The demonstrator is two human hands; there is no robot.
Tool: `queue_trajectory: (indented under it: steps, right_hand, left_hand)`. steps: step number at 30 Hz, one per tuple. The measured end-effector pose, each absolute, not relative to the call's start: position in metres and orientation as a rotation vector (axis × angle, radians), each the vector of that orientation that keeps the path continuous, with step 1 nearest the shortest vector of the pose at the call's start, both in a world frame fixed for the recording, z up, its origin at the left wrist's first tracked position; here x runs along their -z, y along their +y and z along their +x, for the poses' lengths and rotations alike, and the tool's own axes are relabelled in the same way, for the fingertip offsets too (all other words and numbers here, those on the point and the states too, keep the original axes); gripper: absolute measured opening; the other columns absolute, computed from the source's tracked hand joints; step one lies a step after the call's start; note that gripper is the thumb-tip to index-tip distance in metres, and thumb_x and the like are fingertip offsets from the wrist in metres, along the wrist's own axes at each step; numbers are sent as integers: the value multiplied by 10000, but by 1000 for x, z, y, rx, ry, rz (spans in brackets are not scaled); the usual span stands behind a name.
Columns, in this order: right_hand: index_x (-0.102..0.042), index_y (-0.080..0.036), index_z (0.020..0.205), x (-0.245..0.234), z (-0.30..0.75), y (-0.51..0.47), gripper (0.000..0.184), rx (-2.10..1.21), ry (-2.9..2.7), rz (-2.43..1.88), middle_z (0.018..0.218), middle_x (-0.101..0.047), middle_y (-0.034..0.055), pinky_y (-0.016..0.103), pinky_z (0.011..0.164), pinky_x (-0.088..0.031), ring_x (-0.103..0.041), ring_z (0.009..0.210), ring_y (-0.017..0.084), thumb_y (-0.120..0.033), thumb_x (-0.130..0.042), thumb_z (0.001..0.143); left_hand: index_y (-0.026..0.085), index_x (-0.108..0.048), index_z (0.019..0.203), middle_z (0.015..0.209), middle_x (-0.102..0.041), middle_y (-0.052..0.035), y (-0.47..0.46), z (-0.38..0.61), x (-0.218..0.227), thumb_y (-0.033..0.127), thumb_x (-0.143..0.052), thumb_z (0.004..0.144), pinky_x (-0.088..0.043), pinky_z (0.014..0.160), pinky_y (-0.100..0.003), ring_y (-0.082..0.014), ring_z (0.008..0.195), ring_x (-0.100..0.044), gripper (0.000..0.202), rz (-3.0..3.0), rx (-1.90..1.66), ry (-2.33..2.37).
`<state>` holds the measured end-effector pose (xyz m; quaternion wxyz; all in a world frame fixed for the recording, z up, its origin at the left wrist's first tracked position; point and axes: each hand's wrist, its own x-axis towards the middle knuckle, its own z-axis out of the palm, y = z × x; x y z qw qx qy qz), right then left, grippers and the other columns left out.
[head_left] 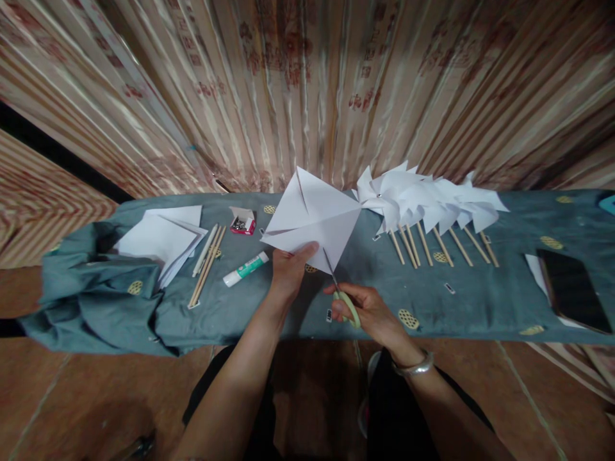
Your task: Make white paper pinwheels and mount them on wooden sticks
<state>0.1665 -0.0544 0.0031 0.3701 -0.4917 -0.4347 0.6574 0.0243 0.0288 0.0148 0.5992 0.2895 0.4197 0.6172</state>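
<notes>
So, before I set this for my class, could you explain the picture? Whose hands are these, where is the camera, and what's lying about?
There is no machine here: these are a person's own bare hands, seen by a camera worn on their head, looking forward and down. It gives just this one view.

The left hand holds a white paper sheet with slits running in from its far and left corners. The right hand holds green-handled scissors, their blades at the sheet's near corner.

On the grey-green cloth, to the left, lie loose papers, thin sticks, a small open box and what looks like a glue stick. To the right are paper pinwheels on sticks, then a dark-screened device.
</notes>
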Motion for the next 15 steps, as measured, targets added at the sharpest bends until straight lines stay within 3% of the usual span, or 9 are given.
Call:
queue_trajectory:
  steps: [6,15]
  right_hand:
    - [-698,-159,1005,-4,167,-54,537,-1646,-1152,-1278,630,-638,-10,236,539,-472,-568,557,108,-577,-774,677]
    - [-702,-159,979,-4,165,-53,517,-1646,-1117,-1286,589,-616,-23,236,522,-458,-554,527,102,-562,-783,667]
  left_hand:
    - [165,-730,749,755,-740,-23,27,27,-12,195,-840,533,-503,685,-283,-157,662,-651,244,684,-1419,989]
    - [176,-728,759,786,-742,-36,27,25,-12,219,-856,529,-501,752,-319,-185,719,-671,267,678,-1413,986]
